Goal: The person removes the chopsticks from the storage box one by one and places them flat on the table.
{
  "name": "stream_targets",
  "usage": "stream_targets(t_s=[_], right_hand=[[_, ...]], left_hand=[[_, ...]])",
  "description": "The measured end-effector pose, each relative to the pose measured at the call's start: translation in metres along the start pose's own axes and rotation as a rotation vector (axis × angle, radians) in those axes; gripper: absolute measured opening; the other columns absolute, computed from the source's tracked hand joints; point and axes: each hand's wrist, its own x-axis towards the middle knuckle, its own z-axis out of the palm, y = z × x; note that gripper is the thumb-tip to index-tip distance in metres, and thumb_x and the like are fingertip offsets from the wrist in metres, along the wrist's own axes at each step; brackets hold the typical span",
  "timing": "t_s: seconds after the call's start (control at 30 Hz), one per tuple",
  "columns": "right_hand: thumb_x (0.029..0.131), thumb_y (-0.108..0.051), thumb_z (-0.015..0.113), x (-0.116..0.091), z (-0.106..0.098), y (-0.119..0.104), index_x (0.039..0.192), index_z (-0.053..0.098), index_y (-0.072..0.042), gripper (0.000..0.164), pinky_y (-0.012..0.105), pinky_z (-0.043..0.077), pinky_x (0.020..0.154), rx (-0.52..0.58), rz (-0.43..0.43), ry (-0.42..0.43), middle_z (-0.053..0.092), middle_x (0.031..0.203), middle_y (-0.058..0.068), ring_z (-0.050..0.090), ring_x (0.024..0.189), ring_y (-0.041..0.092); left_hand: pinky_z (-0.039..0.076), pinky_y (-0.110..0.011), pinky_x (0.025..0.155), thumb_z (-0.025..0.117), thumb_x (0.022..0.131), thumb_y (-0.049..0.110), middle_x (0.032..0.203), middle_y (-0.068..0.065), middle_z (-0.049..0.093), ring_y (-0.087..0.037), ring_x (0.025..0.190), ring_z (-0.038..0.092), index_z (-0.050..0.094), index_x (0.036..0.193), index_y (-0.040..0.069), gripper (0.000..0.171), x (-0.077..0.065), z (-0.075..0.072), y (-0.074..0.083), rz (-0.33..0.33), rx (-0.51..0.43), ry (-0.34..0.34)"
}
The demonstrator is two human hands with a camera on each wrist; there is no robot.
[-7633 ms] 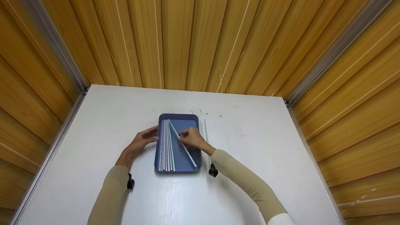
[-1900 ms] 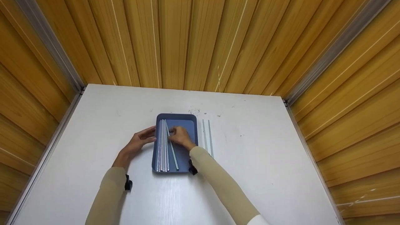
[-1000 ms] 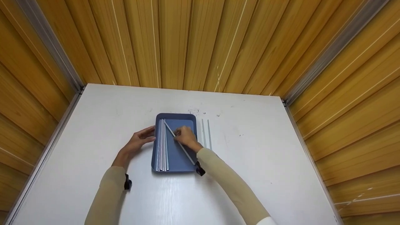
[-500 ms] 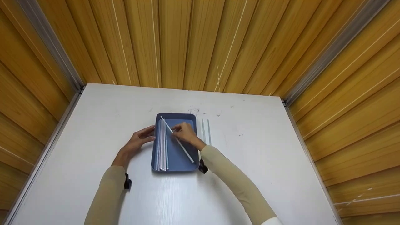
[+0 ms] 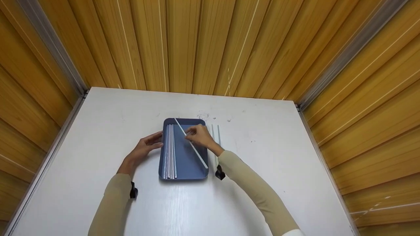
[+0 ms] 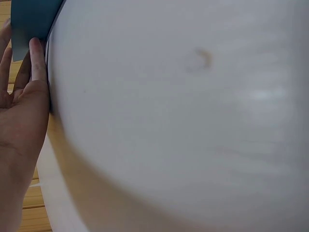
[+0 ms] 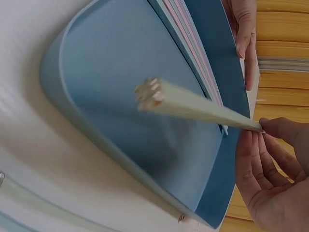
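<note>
white table [image 5: 262,131] with dark marks [image 5: 203,116], yellow wood-grain panels [image 5: 182,46] on three sides, grey metal rails [image 5: 349,54] at corners

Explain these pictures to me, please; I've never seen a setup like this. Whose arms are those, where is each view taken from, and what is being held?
There is no robot: a person works bare-handed. The wide picture comes from a camera worn on the head, looking forward and down; the other two come from cameras worn on the wrists.

On the flat white table sits a blue rectangular tray with rounded corners. Long, thin, pale-coloured rods lie in it along its left side; two more pale, thin rods lie to its right.

The left hand rests against the tray's left side. The right hand pinches one long, pale-green rod, slanting over the tray.
</note>
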Motion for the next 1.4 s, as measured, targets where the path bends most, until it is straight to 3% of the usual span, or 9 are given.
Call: stream_targets(t_s=[0.23,0.4,0.53,0.73,1.03,1.13,1.3,1.4], right_hand=[[0.089,-0.005,0.077,-0.003,-0.015,0.007,0.106,0.078,0.003,0.019,0.021,0.057,0.056,-0.037,0.002,0.042,0.078,0.09,0.021,0.075,0.071,0.03],[0.089,-0.004,0.076,-0.006,-0.024,0.01,0.106,0.077,0.004,0.019,0.021,0.056,0.052,-0.038,0.018,0.064,0.078,0.089,0.022,0.075,0.069,0.03],[0.09,-0.003,0.075,-0.009,-0.033,0.014,0.108,0.076,0.005,0.02,0.023,0.057,0.05,-0.023,0.029,0.068,0.077,0.089,0.025,0.074,0.067,0.034],[0.092,-0.002,0.072,-0.016,-0.048,0.02,0.113,0.073,0.008,0.024,0.03,0.062,0.054,0.023,0.065,0.067,0.075,0.091,0.027,0.075,0.077,0.038],[0.093,-0.001,0.07,-0.025,-0.066,0.035,0.114,0.071,0.013,0.025,0.025,0.06,0.053,0.085,0.124,0.118,0.073,0.092,0.033,0.074,0.079,0.046],[0.092,0.0,0.071,-0.027,-0.07,0.041,0.113,0.071,0.013,0.024,0.024,0.059,0.051,0.098,0.155,0.14,0.074,0.091,0.032,0.075,0.074,0.043],[0.091,0.0,0.072,-0.032,-0.078,0.053,0.112,0.07,0.014,0.026,0.023,0.059,0.05,0.113,0.192,0.175,0.075,0.088,0.029,0.075,0.063,0.027],[0.091,0.0,0.072,-0.035,-0.083,0.061,0.111,0.07,0.015,0.025,0.023,0.059,0.05,0.133,0.207,0.189,0.074,0.087,0.028,0.073,0.058,0.019]], left_hand=[[0.046,-0.018,0.108,0.073,0.095,0.014,0.159,-0.014,0.046,-0.03,0.149,0.042,0.043,0.156,0.012,0.068,0.0,-0.001,0.0,-0.004,0.008,-0.005],[0.036,-0.037,0.122,0.073,0.096,0.016,0.161,-0.013,0.044,-0.031,0.151,0.039,0.042,0.157,0.013,0.068,0.0,-0.001,0.001,-0.021,0.03,-0.002],[0.028,-0.048,0.126,0.073,0.096,0.015,0.16,-0.014,0.044,-0.031,0.151,0.039,0.041,0.157,0.012,0.069,0.0,0.0,0.001,-0.029,0.026,0.003],[0.032,-0.043,0.125,0.072,0.096,0.013,0.159,-0.014,0.046,-0.029,0.15,0.041,0.042,0.157,0.012,0.068,-0.001,0.0,0.001,-0.035,0.023,0.009],[0.038,-0.035,0.12,0.07,0.098,0.012,0.159,-0.014,0.046,-0.03,0.15,0.041,0.041,0.157,0.011,0.066,0.0,0.0,0.0,-0.027,0.04,0.0],[0.038,-0.037,0.121,0.07,0.098,0.012,0.159,-0.015,0.046,-0.031,0.15,0.041,0.041,0.157,0.011,0.066,0.0,0.0,0.0,-0.026,0.043,-0.003],[0.032,-0.045,0.124,0.071,0.097,0.014,0.16,-0.015,0.045,-0.031,0.15,0.04,0.041,0.157,0.012,0.067,0.001,-0.001,0.0,-0.028,0.031,-0.001],[0.034,-0.041,0.123,0.073,0.095,0.014,0.159,-0.013,0.046,-0.029,0.149,0.042,0.043,0.156,0.013,0.068,0.0,-0.001,-0.001,-0.032,0.013,0.012]])
